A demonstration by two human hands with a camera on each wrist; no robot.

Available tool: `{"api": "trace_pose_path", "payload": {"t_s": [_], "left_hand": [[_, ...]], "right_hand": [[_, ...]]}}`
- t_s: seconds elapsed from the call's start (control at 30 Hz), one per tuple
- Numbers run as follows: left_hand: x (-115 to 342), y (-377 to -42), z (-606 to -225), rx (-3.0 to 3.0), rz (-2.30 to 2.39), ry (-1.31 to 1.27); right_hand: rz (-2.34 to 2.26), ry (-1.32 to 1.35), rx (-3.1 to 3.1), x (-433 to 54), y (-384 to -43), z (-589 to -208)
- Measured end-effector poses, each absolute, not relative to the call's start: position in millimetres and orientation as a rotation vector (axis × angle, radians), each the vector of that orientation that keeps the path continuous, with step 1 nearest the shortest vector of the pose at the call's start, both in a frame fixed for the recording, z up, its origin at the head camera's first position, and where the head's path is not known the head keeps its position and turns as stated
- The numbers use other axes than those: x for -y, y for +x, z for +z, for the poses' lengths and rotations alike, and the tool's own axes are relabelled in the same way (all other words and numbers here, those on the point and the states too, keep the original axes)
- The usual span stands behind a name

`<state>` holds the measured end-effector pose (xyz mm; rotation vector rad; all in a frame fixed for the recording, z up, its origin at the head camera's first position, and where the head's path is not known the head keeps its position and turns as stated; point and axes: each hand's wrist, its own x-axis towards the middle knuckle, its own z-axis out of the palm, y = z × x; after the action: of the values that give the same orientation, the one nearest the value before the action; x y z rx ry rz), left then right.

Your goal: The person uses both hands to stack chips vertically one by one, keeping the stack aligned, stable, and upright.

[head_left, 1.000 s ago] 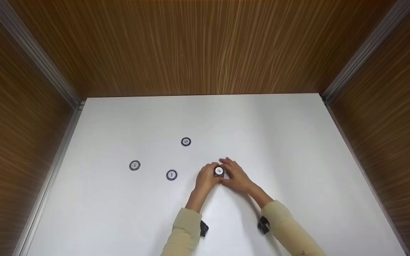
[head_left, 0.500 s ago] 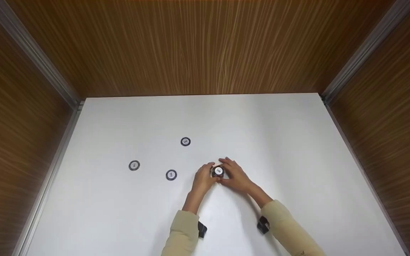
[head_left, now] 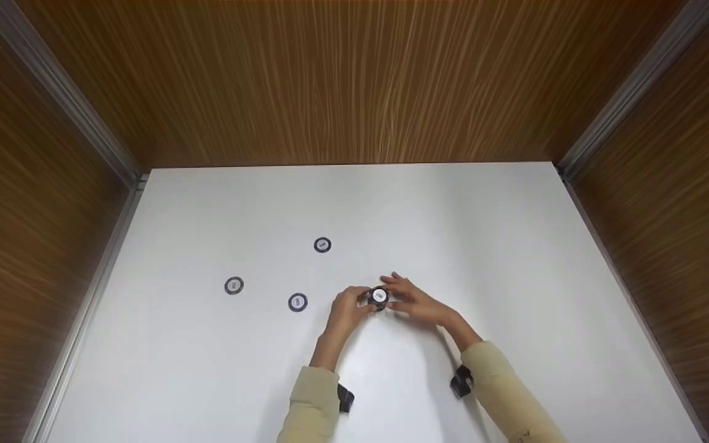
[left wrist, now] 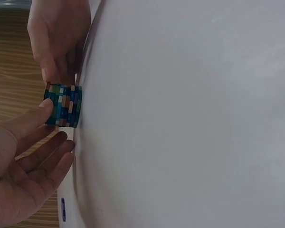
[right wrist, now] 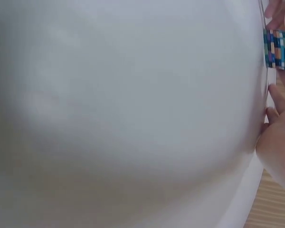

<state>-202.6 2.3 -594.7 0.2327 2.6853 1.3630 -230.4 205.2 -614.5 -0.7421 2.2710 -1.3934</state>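
Observation:
A short upright stack of poker chips, with dark rims and a white printed centre on top, stands on the white table between both hands. My left hand pinches its left side; in the left wrist view the left thumb lies against the colourful striped edges of the stack. At the stack's right side is my right hand, its fingers spread and fairly straight, fingertips right at the chips. The right wrist view shows only part of the stack and the right hand at the edge.
Three single chips lie flat on the table: a far one, one left of the stack and a farther-left one. Wood-grain panels enclose the white table at the back and both sides.
Both hands have loosened slightly around the stack. The left hand has shifted left and the right wrist has drawn right, its fingers spreading. The stack and single chips stay in place.

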Motion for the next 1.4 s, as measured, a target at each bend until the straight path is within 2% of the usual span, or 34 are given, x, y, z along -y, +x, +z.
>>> {"api": "trace_pose_path", "payload": {"t_s": [0.23,0.97,1.1,1.4], "left_hand": [[-3,-202,-595,-2.722,1.339,0.248],[-4,-201,-594,-2.744,1.31,0.253],[-4,-201,-594,-2.74,1.285,0.232],[-4,-203,-595,-2.745,1.277,0.223]], "right_hand": [[-1.407,-0.759,-2.244,-198,-222,-584],[-1.521,-0.72,-2.228,-194,-217,-583],[-1.5,-0.728,-2.24,-195,-218,-586],[-1.446,-0.787,-2.374,-200,-229,-624]]}}
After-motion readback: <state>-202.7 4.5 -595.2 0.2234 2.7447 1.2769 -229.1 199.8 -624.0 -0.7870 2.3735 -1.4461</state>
